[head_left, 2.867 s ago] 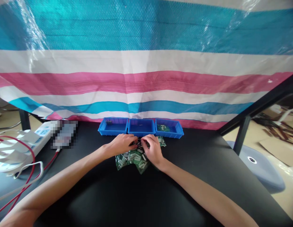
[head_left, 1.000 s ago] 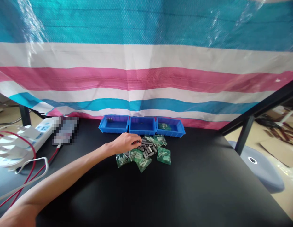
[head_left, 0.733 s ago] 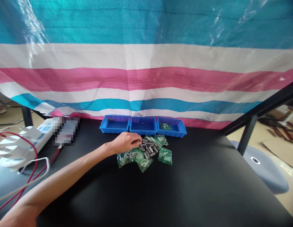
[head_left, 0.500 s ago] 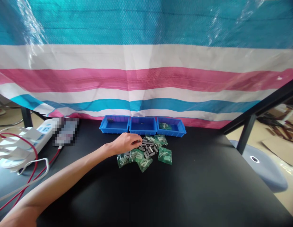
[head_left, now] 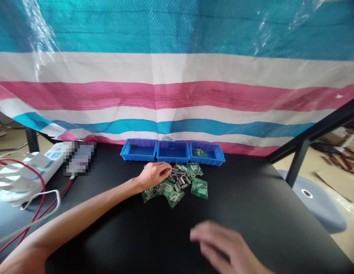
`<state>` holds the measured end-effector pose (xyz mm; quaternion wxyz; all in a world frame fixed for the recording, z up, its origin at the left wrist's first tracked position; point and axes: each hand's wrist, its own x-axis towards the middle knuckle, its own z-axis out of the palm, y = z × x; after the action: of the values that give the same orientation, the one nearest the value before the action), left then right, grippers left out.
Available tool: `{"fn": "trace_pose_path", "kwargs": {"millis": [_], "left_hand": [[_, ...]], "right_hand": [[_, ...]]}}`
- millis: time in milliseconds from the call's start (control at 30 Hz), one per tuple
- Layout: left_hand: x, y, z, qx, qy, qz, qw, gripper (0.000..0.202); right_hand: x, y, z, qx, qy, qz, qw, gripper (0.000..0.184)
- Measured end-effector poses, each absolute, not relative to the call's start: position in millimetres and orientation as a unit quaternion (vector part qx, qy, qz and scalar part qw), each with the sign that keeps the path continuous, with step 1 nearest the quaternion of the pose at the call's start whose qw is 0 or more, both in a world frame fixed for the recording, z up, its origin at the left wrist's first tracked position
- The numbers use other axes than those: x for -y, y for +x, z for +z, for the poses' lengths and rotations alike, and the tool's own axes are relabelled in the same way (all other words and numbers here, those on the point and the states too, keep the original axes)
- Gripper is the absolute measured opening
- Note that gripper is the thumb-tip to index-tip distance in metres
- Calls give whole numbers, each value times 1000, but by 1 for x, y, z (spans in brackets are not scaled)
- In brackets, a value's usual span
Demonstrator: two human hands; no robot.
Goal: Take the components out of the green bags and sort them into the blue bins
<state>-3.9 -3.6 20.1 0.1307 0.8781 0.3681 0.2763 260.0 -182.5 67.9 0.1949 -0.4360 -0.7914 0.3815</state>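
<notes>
- Grey, short metal cylinders (head_left: 181,180) lie in a loose heap on the counter, at the fingertips of the left hand (head_left: 154,174); its fingers are curled, and whether they grip a piece I cannot tell.
- Blurred right hand (head_left: 224,243), fingers parted with nothing visible between them, is over the near part of the counter, well apart from the heap.
- Green-tinted clear plastic bags of metal parts (head_left: 174,197) ring the heap; one square green-tinted bag (head_left: 199,188) lies just beside it on the right.
- Beyond the heap, three blue plastic bins stand side by side: the left bin (head_left: 137,156) holds small round metal parts, the middle bin (head_left: 173,158) a slim piece, the right bin (head_left: 207,160) a green-tinted packet.
- Black, smooth counter (head_left: 251,205) stretches broadly from the bags to its slanting right edge; a striped blue, white and pink plastic sheet (head_left: 177,95) bounds the far edge behind the bins.
- White power strip (head_left: 55,154) with plugs and a red cable (head_left: 42,184) take up the left side; markings around its sockets are too small to read.
</notes>
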Motion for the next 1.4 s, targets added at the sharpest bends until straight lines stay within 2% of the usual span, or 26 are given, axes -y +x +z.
{"fn": "trace_pose_path", "kwargs": {"millis": [67, 133, 200, 267, 367, 433, 500, 633, 800, 933, 1167, 1400], "left_hand": [[6, -3, 14, -372, 868, 301, 134, 17], [8, -2, 9, -370, 861, 321, 137, 17], [9, -2, 7, -368, 856, 336, 142, 18], [10, -2, 6, -368, 850, 345, 151, 19], [10, -2, 7, -379, 836, 358, 171, 21], [10, -3, 9, -395, 822, 365, 188, 23], [9, -4, 10, -410, 809, 370, 201, 25], [6, -6, 10, -418, 798, 383, 206, 27], [1, -7, 7, -445, 761, 409, 235, 23], [1, -6, 9, -424, 762, 428, 237, 20], [4, -7, 7, -447, 741, 446, 229, 20], [0, -5, 3, -448, 757, 438, 186, 36]], "right_hand": [[146, 261, 57, 812, -502, 168, 245, 33], [115, 260, 38, 824, -523, 16, 216, 39], [96, 259, 18, 844, -507, -55, 166, 38], [87, 258, 6, 858, -482, -85, 158, 33], [81, 255, 10, 853, -458, -57, 244, 32], [73, 248, 24, 827, -447, 0, 342, 25], [60, 234, 39, 798, -442, 69, 403, 19], [26, 198, 44, 754, -445, 116, 469, 19], [1, 175, 18, 704, -459, 118, 528, 23], [-2, 177, 9, 728, -416, 131, 530, 20], [2, 179, 8, 736, -445, 112, 498, 24], [7, 177, 10, 737, -432, 128, 504, 19]]}}
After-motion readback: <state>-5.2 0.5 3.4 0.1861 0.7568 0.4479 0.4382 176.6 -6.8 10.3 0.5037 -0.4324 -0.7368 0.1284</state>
